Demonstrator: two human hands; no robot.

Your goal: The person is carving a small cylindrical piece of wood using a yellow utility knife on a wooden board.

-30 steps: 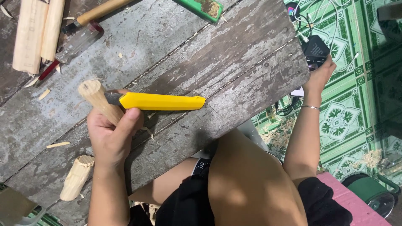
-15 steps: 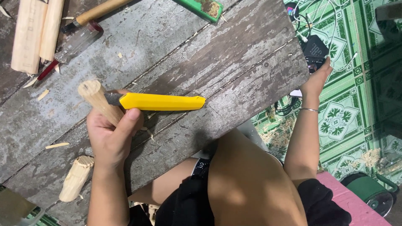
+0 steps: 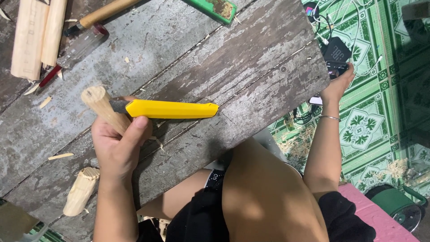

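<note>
1. Left hand [image 3: 117, 145] grips wooden peg [image 3: 104, 108] and yellow utility knife [image 3: 172, 109] together over grey plank table [image 3: 251, 71];
2. Right hand [image 3: 338, 83], fingers loosely curled, touches small black device [image 3: 337, 51] on green tiled floor [image 3: 380, 112].

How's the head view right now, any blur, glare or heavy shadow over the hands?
Head view: sharp, no motion blur; even soft light. The left hand with wooden stick and yellow knife casts a faint shadow on the board. The right hand at the black device sits dimmer over the green floor, top right darkest. No glare.
</note>
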